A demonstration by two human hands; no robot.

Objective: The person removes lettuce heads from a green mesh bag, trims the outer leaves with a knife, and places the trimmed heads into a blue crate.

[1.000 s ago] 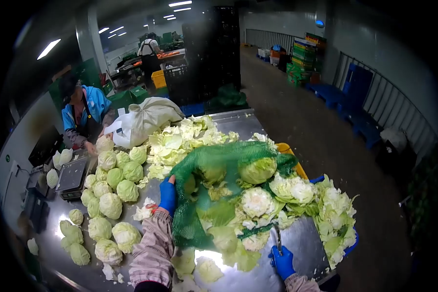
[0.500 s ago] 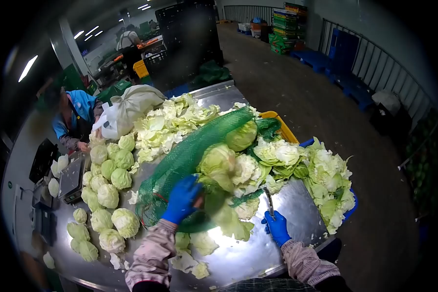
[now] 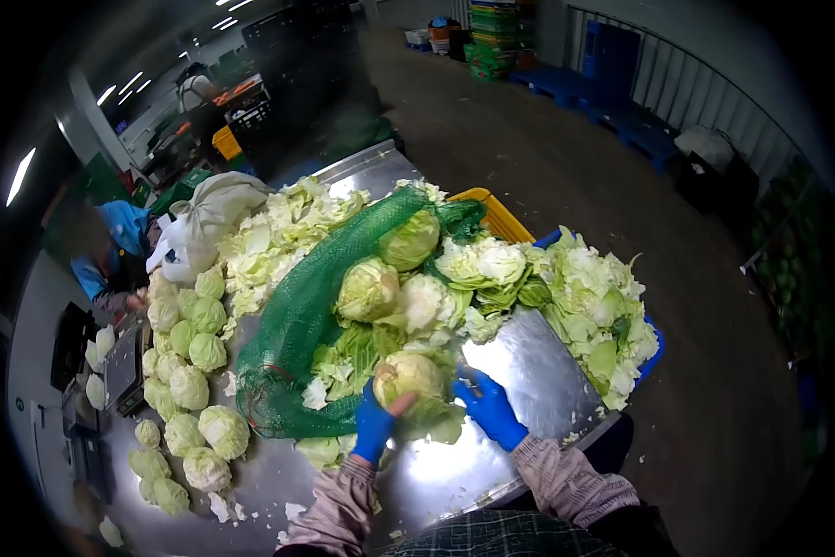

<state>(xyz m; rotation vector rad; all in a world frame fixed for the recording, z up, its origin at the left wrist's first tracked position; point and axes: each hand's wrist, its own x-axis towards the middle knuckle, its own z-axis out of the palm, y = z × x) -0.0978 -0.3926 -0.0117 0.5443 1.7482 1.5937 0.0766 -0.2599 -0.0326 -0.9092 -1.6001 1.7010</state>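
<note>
While both of my blue-gloved hands close on it, the pale green round cabbage head (image 3: 408, 374) sits at the near middle of the bare steel table (image 3: 538, 367). My left hand (image 3: 374, 429) cups its lower left side, fingers curled against the outer leaves. My right hand (image 3: 488, 407) grips its right side with the fingers spread wide. The cabbage head is held between the two; I cannot tell whether it rests on the table or is raised just off it.

The long green mesh sack (image 3: 292, 320) lies just left of and beyond the cabbage head, running diagonally toward the far right. Several untrimmed leafy cabbages (image 3: 369, 288) lie against and partly inside it. At the right edge of the table, a blue plastic crate (image 3: 654, 345) is heaped with loose cabbage leaves (image 3: 594, 297). A yellow plastic crate (image 3: 497, 215) stands beyond it.

On the left of the table lies a cluster of trimmed smooth cabbages (image 3: 190, 357). Farther off are a pile of pale torn leaves (image 3: 283, 218) and a full white sack (image 3: 208, 206). A person in a blue jacket (image 3: 111, 251) is at the far left, near a black weighing scale (image 3: 120, 367).
</note>
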